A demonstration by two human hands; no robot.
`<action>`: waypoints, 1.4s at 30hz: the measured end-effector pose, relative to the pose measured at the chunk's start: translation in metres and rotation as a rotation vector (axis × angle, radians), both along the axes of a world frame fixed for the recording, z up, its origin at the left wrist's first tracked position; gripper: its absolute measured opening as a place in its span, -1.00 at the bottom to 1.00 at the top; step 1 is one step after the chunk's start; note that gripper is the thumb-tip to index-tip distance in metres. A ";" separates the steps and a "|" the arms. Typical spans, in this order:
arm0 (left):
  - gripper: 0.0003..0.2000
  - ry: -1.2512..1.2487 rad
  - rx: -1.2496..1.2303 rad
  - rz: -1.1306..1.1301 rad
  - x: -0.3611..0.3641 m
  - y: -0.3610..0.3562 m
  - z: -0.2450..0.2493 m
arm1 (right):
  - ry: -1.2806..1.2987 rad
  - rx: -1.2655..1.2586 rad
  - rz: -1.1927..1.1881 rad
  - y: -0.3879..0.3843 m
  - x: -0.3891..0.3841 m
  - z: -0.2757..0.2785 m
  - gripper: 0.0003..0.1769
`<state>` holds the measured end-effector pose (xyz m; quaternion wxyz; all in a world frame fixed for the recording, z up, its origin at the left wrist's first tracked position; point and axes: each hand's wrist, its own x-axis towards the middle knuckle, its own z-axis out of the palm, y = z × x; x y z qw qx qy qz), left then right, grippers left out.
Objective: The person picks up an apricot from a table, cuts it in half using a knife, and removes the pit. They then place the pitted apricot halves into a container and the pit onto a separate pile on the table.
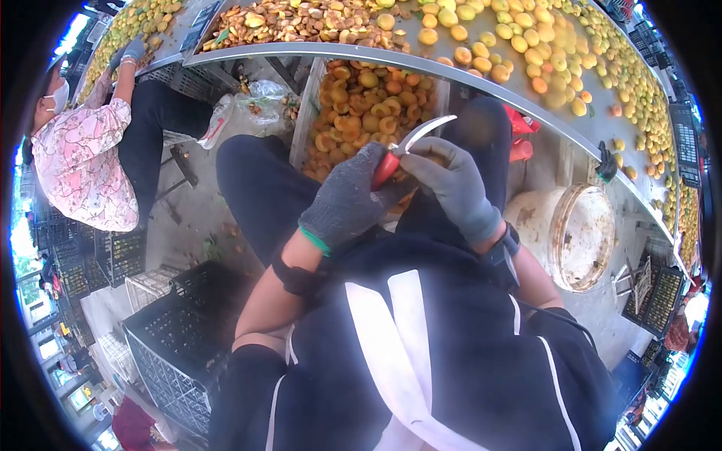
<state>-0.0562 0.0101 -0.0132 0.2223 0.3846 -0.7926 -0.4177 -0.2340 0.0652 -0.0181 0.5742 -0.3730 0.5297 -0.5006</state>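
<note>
Knife (410, 143) w/ red handle and curved, pale blade, held in front of the fruit crate (361, 113), blade tip pointing up and to the R across the crate's near edge. The crate is full of orange fruit halves and sits on the floor btw the person's knees.

L hand (346, 199), in a dark grey glove w/ green cuff, is just below the crate and closed tight round the knife's red handle. R hand (451, 188), in a lighter grey glove, is beside it at the crate's lower R corner, fingers curled, thumb touching the knife near the blade's base. Can't tell if it holds anything; the palm is hidden. A dark watch (508, 248) is on the R wrist.

Above the crate runs a curved metal table (481, 79). Whole yellow-orange fruit (526, 45) covers it up and to the R of the crate; a heap of cut pieces (301, 22) lies up and to the L. R of the crate, on the floor, is a white bucket (579, 233). Down and L of the crate is a black plastic crate (180, 338). Far L of the crate sits another person in a floral shirt (83, 165), one gloved hand (131, 51) up at the table.
</note>
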 end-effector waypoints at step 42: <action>-0.66 -0.199 -0.414 -0.160 0.000 0.011 -0.018 | -0.466 0.323 -0.406 0.021 0.026 -0.007 -0.63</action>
